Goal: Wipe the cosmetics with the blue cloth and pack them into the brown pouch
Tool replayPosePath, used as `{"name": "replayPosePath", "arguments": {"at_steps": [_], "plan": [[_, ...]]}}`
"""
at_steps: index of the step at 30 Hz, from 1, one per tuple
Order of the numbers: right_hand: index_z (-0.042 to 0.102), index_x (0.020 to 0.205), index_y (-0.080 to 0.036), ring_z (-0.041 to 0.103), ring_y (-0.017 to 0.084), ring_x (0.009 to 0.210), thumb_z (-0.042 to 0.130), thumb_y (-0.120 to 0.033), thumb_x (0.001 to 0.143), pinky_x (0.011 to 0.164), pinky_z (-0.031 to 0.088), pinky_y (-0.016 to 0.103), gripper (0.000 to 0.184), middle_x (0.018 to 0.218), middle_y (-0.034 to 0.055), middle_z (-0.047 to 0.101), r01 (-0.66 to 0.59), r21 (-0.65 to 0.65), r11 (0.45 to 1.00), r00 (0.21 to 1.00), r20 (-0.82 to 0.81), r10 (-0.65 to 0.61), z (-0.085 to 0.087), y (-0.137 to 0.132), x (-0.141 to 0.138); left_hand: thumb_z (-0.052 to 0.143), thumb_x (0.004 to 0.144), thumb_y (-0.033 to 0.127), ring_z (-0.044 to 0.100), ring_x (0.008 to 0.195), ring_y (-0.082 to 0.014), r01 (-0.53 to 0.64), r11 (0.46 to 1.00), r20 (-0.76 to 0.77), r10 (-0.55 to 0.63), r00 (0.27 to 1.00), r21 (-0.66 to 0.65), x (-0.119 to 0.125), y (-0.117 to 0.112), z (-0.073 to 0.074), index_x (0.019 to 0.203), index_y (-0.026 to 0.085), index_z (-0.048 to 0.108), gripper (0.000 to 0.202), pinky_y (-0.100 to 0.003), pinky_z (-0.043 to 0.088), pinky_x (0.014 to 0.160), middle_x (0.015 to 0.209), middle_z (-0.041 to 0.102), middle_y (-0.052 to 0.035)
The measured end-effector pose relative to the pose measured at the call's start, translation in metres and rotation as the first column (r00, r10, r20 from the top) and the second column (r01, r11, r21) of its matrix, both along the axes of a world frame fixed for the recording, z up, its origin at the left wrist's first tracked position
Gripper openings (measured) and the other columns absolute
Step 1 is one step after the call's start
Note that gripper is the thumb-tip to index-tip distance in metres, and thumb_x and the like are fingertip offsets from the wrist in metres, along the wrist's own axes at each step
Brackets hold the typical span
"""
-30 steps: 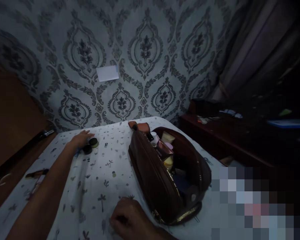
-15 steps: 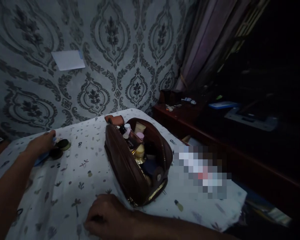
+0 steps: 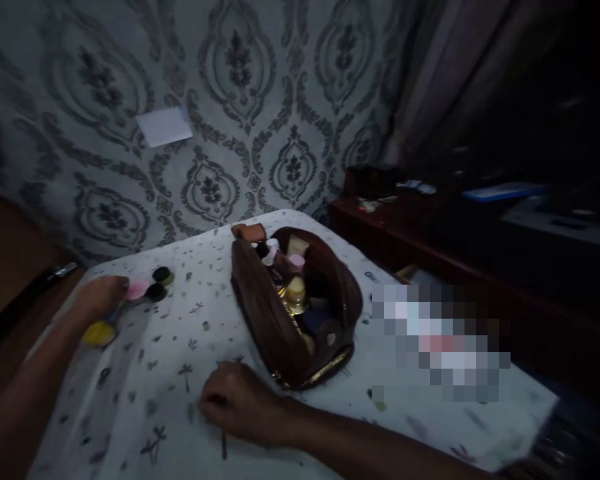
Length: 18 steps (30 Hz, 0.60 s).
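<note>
My left hand (image 3: pixel 99 298) lies far left on the patterned table cloth (image 3: pixel 190 373), its fingers curled round something blurred. A pink patch (image 3: pixel 137 290) shows at its fingertips and a yellow one (image 3: pixel 99 333) below the wrist. Two small dark round pots (image 3: pixel 159 283) sit just right of that hand. Near the front, my right hand (image 3: pixel 240 402) is closed on a thin dark stick (image 3: pixel 223 441) that pokes out below it. An open brown zip pouch (image 3: pixel 280 333) full of small bottles and jars stands just behind and to the right of the right hand.
A patterned wall with a white paper note (image 3: pixel 164 127) rises behind the table. To the right stand a dark wooden cabinet (image 3: pixel 430 233) with small items on it and a curtain (image 3: pixel 440 87). A brown wooden surface (image 3: pixel 15 267) lies to the left. The room is dim.
The view has swung back to the left a little. My left hand has drawn nearer along the cloth with pink and yellow bits now showing. My right hand has stayed in front of the pouch.
</note>
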State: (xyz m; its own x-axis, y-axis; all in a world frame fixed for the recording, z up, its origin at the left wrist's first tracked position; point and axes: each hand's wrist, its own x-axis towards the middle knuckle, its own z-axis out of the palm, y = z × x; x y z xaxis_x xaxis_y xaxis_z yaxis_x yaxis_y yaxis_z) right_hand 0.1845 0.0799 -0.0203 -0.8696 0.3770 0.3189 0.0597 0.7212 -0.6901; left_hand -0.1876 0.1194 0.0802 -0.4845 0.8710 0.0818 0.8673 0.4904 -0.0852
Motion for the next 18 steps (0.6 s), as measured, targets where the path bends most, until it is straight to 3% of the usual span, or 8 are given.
{"name": "replayPosePath", "arguments": {"at_steps": [2,4,7,12,16,18], "plan": [[0.073,0.075,-0.014,0.063,0.015,0.071,0.066,-0.011,0.083,0.076,0.045,0.024,0.011,0.073,0.0034,0.074,0.022,-0.049,0.999,0.999,-0.040,-0.024,-0.001,-0.001,0.000,0.057,0.089,0.033,0.065,0.105,-0.0309,-0.033,0.999,-0.030,0.032,0.999,-0.034,0.002,-0.006,-0.002,0.086,0.021,0.069,0.017,-0.044,0.053,0.087,0.097,0.071,-0.0075],[0.073,0.076,-0.015,0.063,0.015,0.072,0.067,-0.011,0.082,0.074,0.044,0.025,0.010,0.072,0.0032,0.073,0.039,-0.091,0.995,0.997,-0.067,-0.046,-0.002,-0.003,-0.001,0.059,0.094,0.037,0.064,0.107,-0.0244,-0.060,0.998,-0.045,0.059,0.997,-0.022,0.003,-0.008,-0.006,0.110,0.018,0.066,0.026,-0.046,0.054,0.091,0.115,0.067,-0.0087],[0.073,0.074,-0.016,0.060,0.015,0.069,0.066,-0.013,0.082,0.071,0.043,0.026,0.011,0.069,0.0023,0.070,0.045,-0.106,0.993,0.996,-0.070,-0.053,-0.003,-0.004,-0.002,0.061,0.095,0.038,0.062,0.112,-0.0244,-0.047,0.998,-0.032,0.048,0.998,0.028,0.004,-0.003,-0.014,0.128,0.018,0.058,0.039,-0.048,0.054,0.094,0.131,0.060,-0.0104],[0.073,0.075,-0.016,0.062,0.016,0.071,0.067,-0.012,0.082,0.073,0.044,0.026,0.011,0.071,0.0030,0.072,0.045,-0.085,0.995,0.996,-0.074,-0.051,0.000,-0.005,-0.002,0.062,0.094,0.037,0.063,0.110,-0.0245,-0.045,0.999,0.052,0.044,0.998,0.023,0.000,0.010,-0.026,0.129,0.018,0.057,0.039,-0.047,0.056,0.092,0.130,0.061,-0.0105],[0.074,0.075,-0.014,0.064,0.016,0.072,0.066,-0.014,0.085,0.076,0.045,0.025,0.013,0.072,0.0043,0.074,0.018,-0.011,1.000,0.998,-0.057,-0.018,0.002,-0.004,0.000,0.061,0.094,0.038,0.065,0.104,-0.0224,-0.025,1.000,0.137,0.026,0.990,-0.009,-0.006,0.013,-0.022,0.122,0.016,0.060,0.035,-0.044,0.056,0.089,0.122,0.064,-0.0092],[0.074,0.078,-0.013,0.066,0.016,0.074,0.065,-0.015,0.087,0.075,0.045,0.024,0.013,0.075,0.0053,0.076,-0.010,0.030,0.999,0.999,-0.038,0.011,0.003,-0.003,0.001,0.058,0.094,0.038,0.066,0.099,-0.0231,0.016,1.000,0.171,-0.017,0.985,0.009,-0.007,0.011,-0.019,0.110,0.015,0.064,0.029,-0.039,0.054,0.086,0.109,0.069,-0.0085]]}}
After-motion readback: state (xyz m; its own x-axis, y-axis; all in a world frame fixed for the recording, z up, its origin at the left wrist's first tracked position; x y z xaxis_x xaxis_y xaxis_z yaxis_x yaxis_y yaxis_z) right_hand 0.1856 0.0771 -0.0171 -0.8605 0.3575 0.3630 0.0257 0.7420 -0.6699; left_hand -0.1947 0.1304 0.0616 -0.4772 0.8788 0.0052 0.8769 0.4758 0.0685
